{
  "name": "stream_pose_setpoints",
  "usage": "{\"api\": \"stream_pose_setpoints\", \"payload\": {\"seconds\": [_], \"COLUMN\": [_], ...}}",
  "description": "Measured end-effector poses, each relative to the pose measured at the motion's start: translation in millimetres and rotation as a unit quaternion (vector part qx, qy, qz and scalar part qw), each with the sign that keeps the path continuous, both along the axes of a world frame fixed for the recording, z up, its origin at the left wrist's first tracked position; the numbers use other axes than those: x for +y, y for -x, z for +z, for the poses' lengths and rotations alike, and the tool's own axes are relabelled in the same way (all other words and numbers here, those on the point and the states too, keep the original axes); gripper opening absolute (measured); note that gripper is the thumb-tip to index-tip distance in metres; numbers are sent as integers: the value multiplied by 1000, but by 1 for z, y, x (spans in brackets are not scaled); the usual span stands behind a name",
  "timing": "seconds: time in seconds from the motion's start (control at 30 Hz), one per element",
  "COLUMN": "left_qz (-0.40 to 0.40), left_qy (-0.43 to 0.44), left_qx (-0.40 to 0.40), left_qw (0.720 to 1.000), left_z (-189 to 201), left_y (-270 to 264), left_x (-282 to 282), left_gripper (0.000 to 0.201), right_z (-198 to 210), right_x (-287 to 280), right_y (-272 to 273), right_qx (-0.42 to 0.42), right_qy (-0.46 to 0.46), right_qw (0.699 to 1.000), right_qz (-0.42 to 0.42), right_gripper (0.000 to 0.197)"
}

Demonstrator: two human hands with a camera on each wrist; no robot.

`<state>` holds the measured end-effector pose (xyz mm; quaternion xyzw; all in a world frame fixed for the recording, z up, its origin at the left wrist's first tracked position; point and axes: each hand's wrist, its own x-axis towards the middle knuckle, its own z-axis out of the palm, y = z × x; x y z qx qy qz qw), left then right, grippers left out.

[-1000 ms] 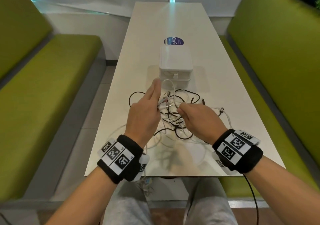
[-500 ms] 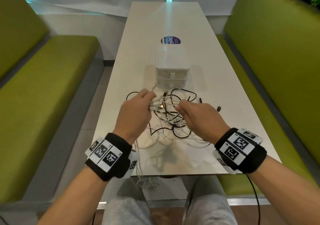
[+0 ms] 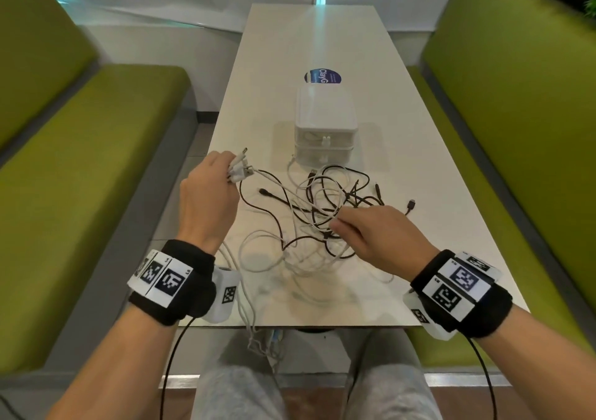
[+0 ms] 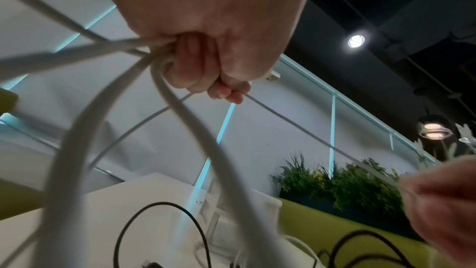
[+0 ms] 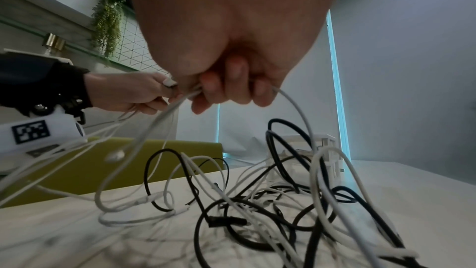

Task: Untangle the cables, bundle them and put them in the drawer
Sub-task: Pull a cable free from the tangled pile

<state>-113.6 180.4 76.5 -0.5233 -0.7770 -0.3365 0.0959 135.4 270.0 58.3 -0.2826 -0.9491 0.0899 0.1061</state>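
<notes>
A tangle of black and white cables (image 3: 322, 219) lies on the white table (image 3: 419, 168) in front of a small white two-drawer box (image 3: 325, 122), both drawers closed. My left hand (image 3: 222, 174) is raised at the table's left edge and grips several white cable ends (image 3: 240, 171), their plugs sticking out; its curled fingers (image 4: 195, 68) clamp the white strands. My right hand (image 3: 342, 222) sits over the tangle and pinches a white cable (image 5: 185, 97) stretched toward the left hand. White cable loops (image 3: 251, 322) hang over the near table edge.
Green bench seats (image 3: 80, 161) flank the table on both sides. A round blue sticker (image 3: 322, 76) lies behind the drawer box. A loose black plug (image 3: 411, 205) rests right of the tangle. My grey-trousered knees (image 3: 245, 387) are under the near edge.
My left hand has pulled away to the left and up with the white plug ends, drawing white cable out of the tangle. My right hand stays over the pile, holding the strand.
</notes>
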Motion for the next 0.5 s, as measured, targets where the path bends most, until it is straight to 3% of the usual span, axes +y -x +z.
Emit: {"api": "stream_pose_setpoints", "payload": {"seconds": [0.13,0.3,0.4,0.5], "left_qz": [50,91,47,-23], "left_qy": [2,-4,0,-32], "left_qx": [-32,-69,-75,-88], "left_qw": [998,993,996,995], "left_z": [-2,-8,-7,-2], "left_y": [10,33,21,4], "left_x": [0,0,-1,-1], "left_gripper": [26,22,22,25], "right_z": [5,1,-6,-6], "right_x": [2,6,1,-8], "right_y": [-2,-9,-6,9], "right_qx": [-41,-113,-106,-18], "right_qy": [20,94,123,98], "right_qw": [999,985,982,990], "right_qz": [-12,-85,-100,-101], "right_gripper": [16,22,20,35]}}
